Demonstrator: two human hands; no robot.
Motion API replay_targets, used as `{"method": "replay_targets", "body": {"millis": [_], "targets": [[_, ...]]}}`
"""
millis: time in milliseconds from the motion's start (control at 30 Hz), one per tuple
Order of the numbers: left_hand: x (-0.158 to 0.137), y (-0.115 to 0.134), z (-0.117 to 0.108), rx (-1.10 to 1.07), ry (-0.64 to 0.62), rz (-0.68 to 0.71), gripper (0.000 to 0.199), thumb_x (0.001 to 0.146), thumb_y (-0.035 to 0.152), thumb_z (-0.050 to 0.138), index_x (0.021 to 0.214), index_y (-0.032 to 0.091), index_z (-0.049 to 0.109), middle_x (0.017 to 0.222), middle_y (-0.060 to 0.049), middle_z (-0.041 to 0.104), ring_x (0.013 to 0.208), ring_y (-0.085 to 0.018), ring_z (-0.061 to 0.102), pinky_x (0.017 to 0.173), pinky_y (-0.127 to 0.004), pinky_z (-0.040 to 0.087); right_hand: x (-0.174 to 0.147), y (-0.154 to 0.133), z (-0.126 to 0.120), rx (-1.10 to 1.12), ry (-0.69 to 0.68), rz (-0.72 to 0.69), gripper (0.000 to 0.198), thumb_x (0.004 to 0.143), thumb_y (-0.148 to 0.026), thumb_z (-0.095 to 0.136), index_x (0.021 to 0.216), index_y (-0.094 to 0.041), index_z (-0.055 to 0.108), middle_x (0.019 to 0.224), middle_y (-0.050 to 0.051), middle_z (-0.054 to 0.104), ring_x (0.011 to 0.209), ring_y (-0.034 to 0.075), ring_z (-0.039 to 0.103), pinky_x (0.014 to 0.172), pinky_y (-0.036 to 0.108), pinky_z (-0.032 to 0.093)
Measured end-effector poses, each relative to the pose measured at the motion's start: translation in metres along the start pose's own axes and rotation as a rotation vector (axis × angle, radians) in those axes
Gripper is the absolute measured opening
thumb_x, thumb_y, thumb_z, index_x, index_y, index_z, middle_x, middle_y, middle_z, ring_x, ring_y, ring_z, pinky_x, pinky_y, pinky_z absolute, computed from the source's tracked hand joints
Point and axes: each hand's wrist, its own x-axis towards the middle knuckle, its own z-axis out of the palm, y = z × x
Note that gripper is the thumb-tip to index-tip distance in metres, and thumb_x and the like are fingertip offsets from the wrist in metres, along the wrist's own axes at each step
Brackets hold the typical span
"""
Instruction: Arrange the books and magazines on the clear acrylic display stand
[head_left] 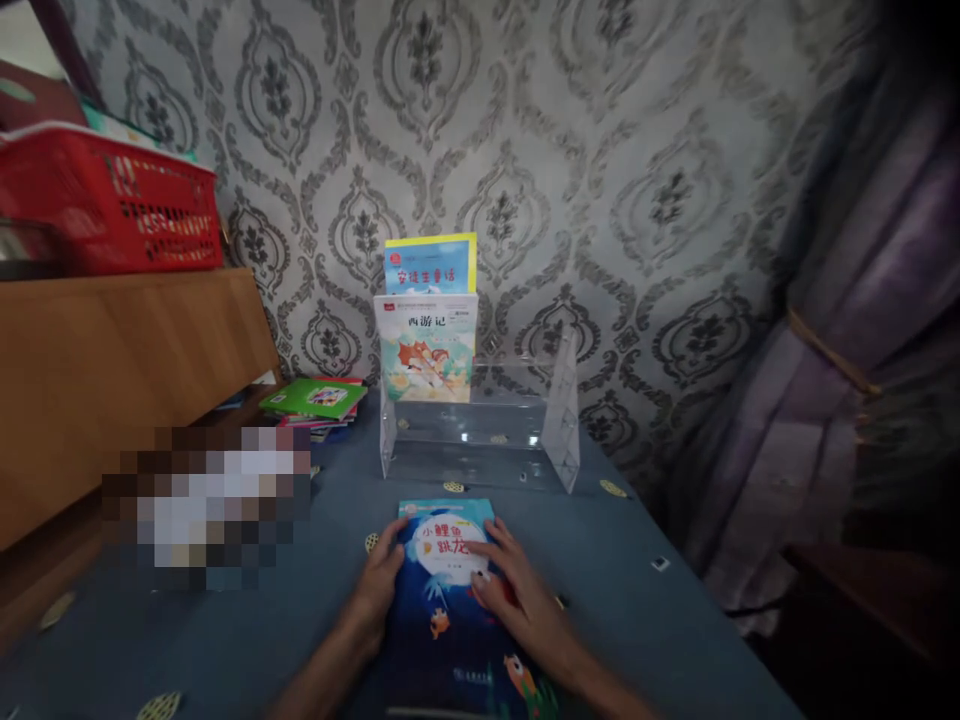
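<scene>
A dark blue children's book with a white oval title patch and orange fish on its cover lies before me, face up. My left hand grips its left edge near the top, with the fingers partly hidden behind the edge. At the right edge, my right hand holds the book, its fingers reaching over the cover beside the title. Beyond it stands a clear acrylic book rack. On the rack's left side are a white-topped picture book and, behind it, a taller blue and yellow book.
Several books lie stacked under a green book at the back left. A red basket sits on a wooden headboard-like panel. The blue patterned cloth covers the surface. A tied curtain hangs at right.
</scene>
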Motion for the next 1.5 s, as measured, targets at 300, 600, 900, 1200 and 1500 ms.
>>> {"method": "replay_targets", "body": {"millis": [300,600,900,1200,1500], "targets": [[-0.01,0.039,-0.021,0.574,-0.213,0.021,0.069,0.085,0.046,0.063,0.148,0.027,0.044,0.111,-0.008,0.073,0.075,-0.02,0.07,0.067,-0.031,0.058,0.005,-0.009,0.005,-0.392,-0.126,-0.079,0.044,0.098,-0.04,0.048,0.137,-0.023,0.06,0.156,0.015,0.043,0.15,0.034,0.027,0.119,0.064,0.024],[-0.022,0.061,-0.006,1.329,-0.171,0.145,0.053,0.099,0.032,0.045,0.151,0.021,0.042,0.134,-0.013,0.066,0.113,-0.028,0.067,0.094,-0.036,0.051,0.045,-0.006,0.003,-0.587,-0.25,-0.13,0.054,0.103,-0.045,0.039,0.15,-0.019,0.044,0.161,0.014,0.035,0.151,0.03,0.027,0.119,0.063,0.02],[-0.024,0.066,-0.005,1.42,-0.178,0.124,0.054,0.102,0.037,0.042,0.154,0.022,0.036,0.128,-0.013,0.069,0.107,-0.026,0.069,0.089,-0.033,0.051,0.054,0.001,0.009,-0.639,-0.135,0.039,0.068,0.104,-0.053,0.026,0.153,-0.008,0.037,0.162,0.018,0.03,0.151,0.029,0.027,0.121,0.057,0.018],[-0.03,0.066,0.003,1.655,-0.1,0.154,0.053,0.102,0.043,0.037,0.153,0.025,0.039,0.118,-0.015,0.07,0.105,-0.032,0.067,0.089,-0.043,0.05,0.043,0.008,0.006,-0.617,-0.154,-0.008,0.071,0.102,-0.055,0.027,0.153,-0.006,0.035,0.163,0.021,0.027,0.151,0.03,0.025,0.121,0.055,0.019],[-0.028,0.06,0.017,1.818,-0.033,0.442,0.045,0.101,0.039,0.039,0.137,0.017,0.056,0.119,-0.018,0.055,0.112,-0.033,0.049,0.095,-0.046,0.043,0.046,0.022,0.001,-0.481,-0.144,-0.008,0.056,0.105,-0.034,0.019,0.154,-0.014,0.035,0.163,0.012,0.03,0.152,0.02,0.025,0.123,0.047,0.018]]}}
